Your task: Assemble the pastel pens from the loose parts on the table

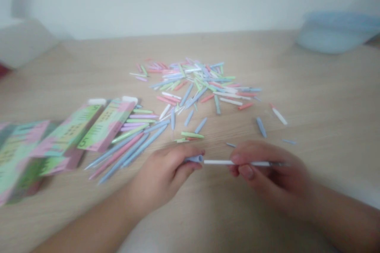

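My left hand (169, 174) pinches a short light-blue pen barrel (194, 159) between thumb and fingers, its round open end facing right. Level with that opening, my right hand (267, 178) grips a thin white pen refill (218, 162) between thumb and fingertips. The refill's left tip sits right at the barrel's mouth; whether it touches or has entered cannot be made out. Its dark far end runs under my right fingers. Beyond my hands lies a loose pile of pastel pen parts (190, 81) in blue, green, pink, red and white. Long pens (145, 146) lie fanned out beside my left wrist.
Several green-and-pink boxes (109, 124) are stacked and leaning at the left. A blurred pale blue bag or pouch (335, 33) stands at the back right, and a white box-like object (25, 41) at the back left. A pale wall borders the wooden table (97, 67).
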`<state>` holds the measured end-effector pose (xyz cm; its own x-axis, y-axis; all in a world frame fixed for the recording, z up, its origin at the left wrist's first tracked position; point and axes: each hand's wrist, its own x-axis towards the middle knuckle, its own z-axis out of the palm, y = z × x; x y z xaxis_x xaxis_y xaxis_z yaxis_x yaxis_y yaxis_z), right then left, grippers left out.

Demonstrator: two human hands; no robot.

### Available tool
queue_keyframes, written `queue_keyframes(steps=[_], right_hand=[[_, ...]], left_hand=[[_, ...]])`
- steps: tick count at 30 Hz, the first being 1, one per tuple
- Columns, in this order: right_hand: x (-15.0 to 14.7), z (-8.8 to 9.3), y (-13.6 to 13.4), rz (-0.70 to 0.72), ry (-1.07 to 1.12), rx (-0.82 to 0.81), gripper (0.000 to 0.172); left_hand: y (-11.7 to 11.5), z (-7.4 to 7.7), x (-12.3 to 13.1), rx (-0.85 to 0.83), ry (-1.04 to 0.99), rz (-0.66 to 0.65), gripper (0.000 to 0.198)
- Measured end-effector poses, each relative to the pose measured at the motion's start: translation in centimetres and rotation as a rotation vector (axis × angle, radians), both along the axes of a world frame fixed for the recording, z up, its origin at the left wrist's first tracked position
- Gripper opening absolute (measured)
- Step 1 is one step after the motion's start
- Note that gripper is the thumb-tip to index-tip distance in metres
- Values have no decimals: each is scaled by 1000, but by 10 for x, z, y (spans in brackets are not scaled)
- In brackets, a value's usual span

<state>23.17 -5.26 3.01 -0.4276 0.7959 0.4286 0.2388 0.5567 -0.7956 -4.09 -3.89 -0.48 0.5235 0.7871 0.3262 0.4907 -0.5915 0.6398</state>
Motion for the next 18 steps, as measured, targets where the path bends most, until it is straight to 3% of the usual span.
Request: queue_keyframes(steps=[5, 9, 11, 14, 15, 16, 18], right_hand=[[-2, 3, 5, 33, -96, 84, 18], [-12, -10, 4, 120, -207, -17, 18], [-15, -20, 2, 88, -232, -104, 39], [-14, -30, 3, -21, -243, -190, 98], [-11, -31, 6, -32, -266, -174, 103], [-9, -30, 10, -31, -303, -133, 97], [-4, -25, 20, -40, -400, -21, 69]], left_hand=[[0, 1, 1, 26, 47, -61, 20], [-4, 1, 3, 0, 111, -124, 16], [-5, 1, 4, -57, 97, -129, 15], [-6, -1, 3, -184, -63, -47, 19], [-5, -1, 3, -226, -132, -18, 20], [-4, -1, 2, -263, -192, 10, 20], [-2, -1, 0, -307, -258, 56, 22]])
